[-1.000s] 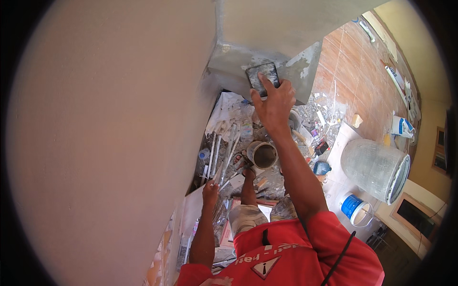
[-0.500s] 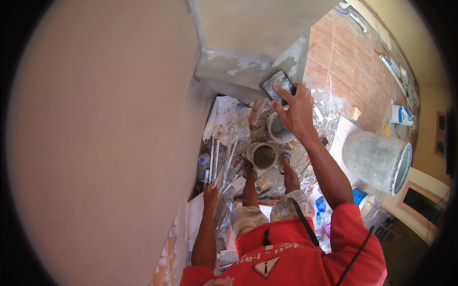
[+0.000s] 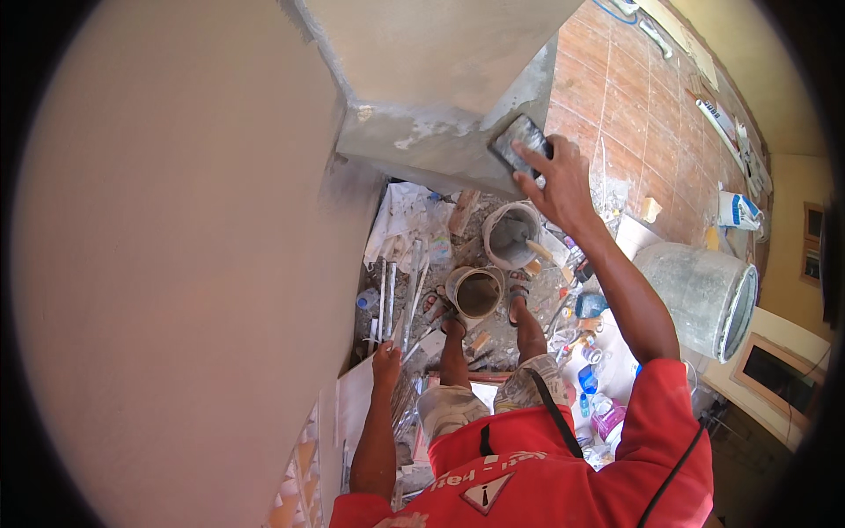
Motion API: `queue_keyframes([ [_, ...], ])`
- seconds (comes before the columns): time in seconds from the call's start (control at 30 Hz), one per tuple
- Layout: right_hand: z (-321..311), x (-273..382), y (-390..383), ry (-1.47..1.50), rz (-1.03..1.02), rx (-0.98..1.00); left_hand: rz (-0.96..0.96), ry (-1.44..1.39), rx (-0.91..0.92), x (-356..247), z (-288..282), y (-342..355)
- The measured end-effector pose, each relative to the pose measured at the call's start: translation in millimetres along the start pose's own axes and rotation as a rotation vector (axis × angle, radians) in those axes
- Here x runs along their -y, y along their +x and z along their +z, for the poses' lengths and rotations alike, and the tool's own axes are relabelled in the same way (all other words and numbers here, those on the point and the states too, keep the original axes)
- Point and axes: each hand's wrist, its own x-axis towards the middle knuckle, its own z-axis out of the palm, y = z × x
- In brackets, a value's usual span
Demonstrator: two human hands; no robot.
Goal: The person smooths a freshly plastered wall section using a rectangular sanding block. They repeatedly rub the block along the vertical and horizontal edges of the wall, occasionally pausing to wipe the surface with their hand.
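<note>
My right hand grips a flat, dark rectangular pad, its back smeared pale grey. The pad lies against the damp grey plaster on the lower part of the projecting wall, near its right edge. Whether the pad is a sponge or a sanding block is unclear. Lower down, beside the big beige wall, my left hand is closed. A thin pale piece seems to stick up from it, against several pale strips standing behind, so I cannot make out what it holds.
Two buckets stand below: one with grey-brown contents by my feet, another with a grey inside behind it. Rubble and a crumpled white sheet cover the ground. A grey drum lies to the right, near tiled floor.
My right hand and the pad have shifted slightly up and right over the damp plaster. The view has tilted a little, showing more of the rear bucket. My left hand stays closed and low.
</note>
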Motion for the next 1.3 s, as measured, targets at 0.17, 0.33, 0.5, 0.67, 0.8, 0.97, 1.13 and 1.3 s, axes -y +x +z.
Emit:
queue_keyframes([
  [0.17, -13, -54, 104, -0.022, 0.253, -0.089, 0.014, -0.040, -0.025, -18, 8, -4],
  [0.33, -25, -63, 61, 0.176, 0.070, -0.123, 0.013, -0.131, -0.033, -26, 23, -3],
  [0.5, -13, -44, 24, 0.073, -0.127, -0.049, 0.049, -0.020, -0.013, -20, 43, 2],
  [0.67, -18, -42, 27, -0.007, -0.175, 0.165, 0.013, 0.018, -0.022, -22, 55, 0],
  [0.8, -19, -43, 28, -0.028, -0.128, 0.026, 0.006, 0.058, 0.002, -29, 60, -4],
  [0.97, -19, -46, 33, -0.009, -0.211, 0.074, -0.026, 0.002, -0.026, -34, 60, -6],
  [1.13, -24, -45, 32, 0.041, -0.073, -0.037, -0.001, 0.055, -0.001, -31, 59, -4],
  [1.3, -21, -37, 30, -0.037, -0.341, 0.150, 0.001, 0.038, -0.039, -29, 63, -1],
])
